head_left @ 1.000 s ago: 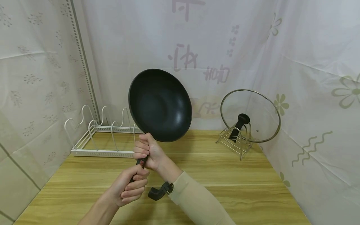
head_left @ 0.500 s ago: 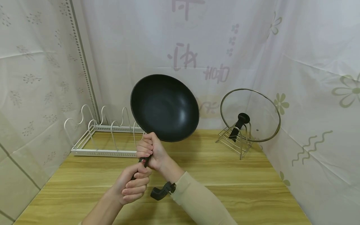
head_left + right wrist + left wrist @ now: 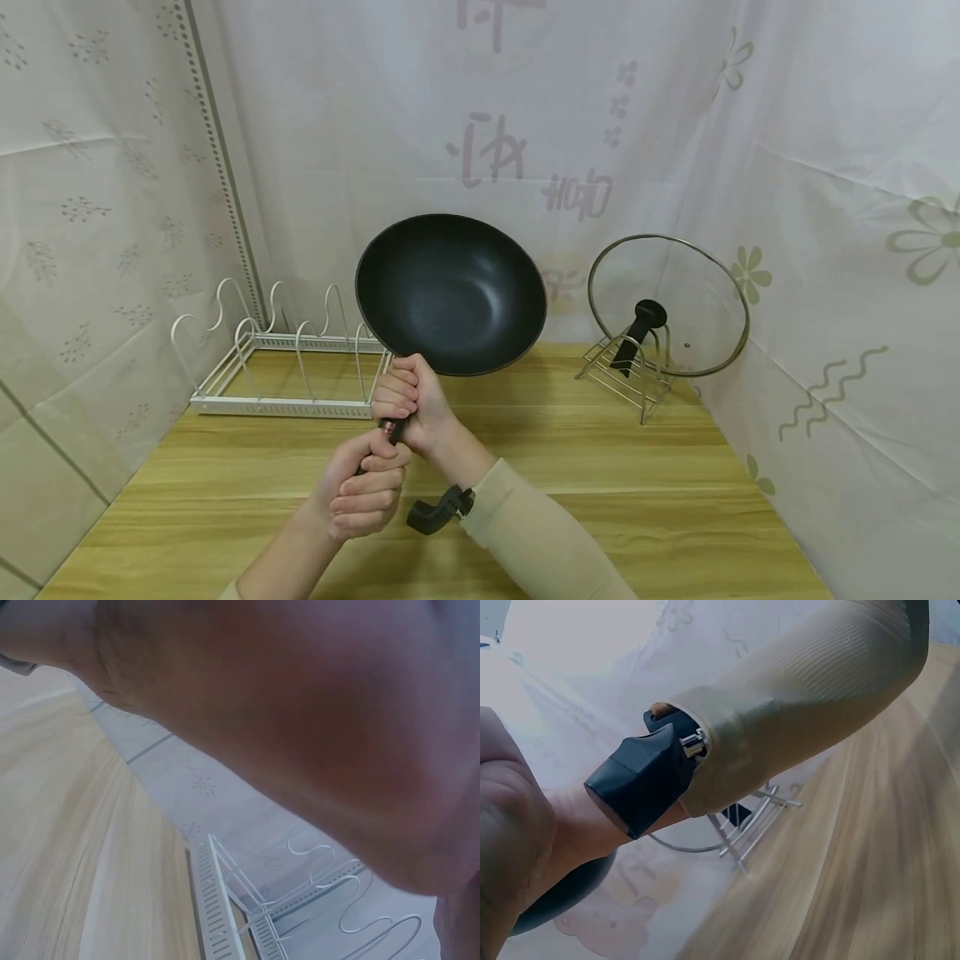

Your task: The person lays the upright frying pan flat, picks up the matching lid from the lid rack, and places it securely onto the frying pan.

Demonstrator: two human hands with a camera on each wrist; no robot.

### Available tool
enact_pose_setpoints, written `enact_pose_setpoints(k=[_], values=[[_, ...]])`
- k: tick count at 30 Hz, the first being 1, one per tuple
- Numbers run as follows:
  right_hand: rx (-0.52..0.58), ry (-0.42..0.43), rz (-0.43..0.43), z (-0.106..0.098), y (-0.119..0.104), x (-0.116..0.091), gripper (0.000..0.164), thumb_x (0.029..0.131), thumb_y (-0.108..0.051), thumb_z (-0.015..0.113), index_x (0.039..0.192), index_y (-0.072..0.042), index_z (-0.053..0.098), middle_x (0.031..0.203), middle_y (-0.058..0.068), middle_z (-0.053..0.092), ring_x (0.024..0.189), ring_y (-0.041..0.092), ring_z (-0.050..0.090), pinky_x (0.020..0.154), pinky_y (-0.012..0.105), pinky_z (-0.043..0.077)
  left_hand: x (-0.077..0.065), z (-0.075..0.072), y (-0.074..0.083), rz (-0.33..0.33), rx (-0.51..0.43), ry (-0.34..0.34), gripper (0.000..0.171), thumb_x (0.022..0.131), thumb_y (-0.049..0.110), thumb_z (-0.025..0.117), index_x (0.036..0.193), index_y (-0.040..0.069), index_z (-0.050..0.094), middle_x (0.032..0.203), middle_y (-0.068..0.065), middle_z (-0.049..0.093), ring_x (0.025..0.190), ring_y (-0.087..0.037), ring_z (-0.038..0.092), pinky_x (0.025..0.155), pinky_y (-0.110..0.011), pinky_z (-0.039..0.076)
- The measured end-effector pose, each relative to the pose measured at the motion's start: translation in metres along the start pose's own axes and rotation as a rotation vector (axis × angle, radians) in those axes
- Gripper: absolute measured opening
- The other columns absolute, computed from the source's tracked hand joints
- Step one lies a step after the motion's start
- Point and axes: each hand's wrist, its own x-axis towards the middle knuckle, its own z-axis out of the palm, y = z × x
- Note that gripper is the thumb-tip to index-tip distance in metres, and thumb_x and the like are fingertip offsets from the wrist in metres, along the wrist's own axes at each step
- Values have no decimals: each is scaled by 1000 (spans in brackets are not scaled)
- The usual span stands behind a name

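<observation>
A black wok (image 3: 452, 292) is held up above the table in the head view, its dark inside facing me and its rim tilted. My right hand (image 3: 408, 404) grips the handle (image 3: 391, 428) close to the bowl. Lower down, the fingers of my left hand (image 3: 363, 487) curl round the same handle, most of which the two hands hide. Part of the wok's dark edge (image 3: 566, 896) shows in the left wrist view, behind the right wrist with its black wrist mount (image 3: 645, 780). Blurred skin fills much of the right wrist view.
A white wire rack (image 3: 281, 408) stands on the wooden table (image 3: 600, 500) at the back left, partly behind the wok and right hand. At the back right, a glass lid (image 3: 705, 308) with a black handle leans upright in a small wire stand (image 3: 637, 392). Patterned curtains surround the table.
The wok has tilted back, so its opening looks flatter, and its far rim has dropped. It has shifted to the right, and both hands have moved slightly right with it, still gripping.
</observation>
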Motion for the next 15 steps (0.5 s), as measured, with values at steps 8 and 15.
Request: enact_pose_setpoints(k=[8, 15], values=[[24, -16, -26, -4, -2, -4, 54, 112, -24, 21, 58, -24, 30, 45, -10, 42, 38, 5, 46, 43, 14, 34, 7, -8, 1, -7, -44, -72, 39, 111, 18, 31, 72, 20, 28, 49, 9, 33, 31, -4, 30, 25, -21, 20], [77, -43, -46, -10, -4, -8, 47, 107, -21, 33, 61, -24, 27, 46, -9, 43, 39, 6, 48, 44, 16, 39, 9, -11, 2, -28, -86, -87, 39, 111, 19, 32, 72, 20, 28, 49, 9, 34, 31, -3, 30, 26, -19, 21]])
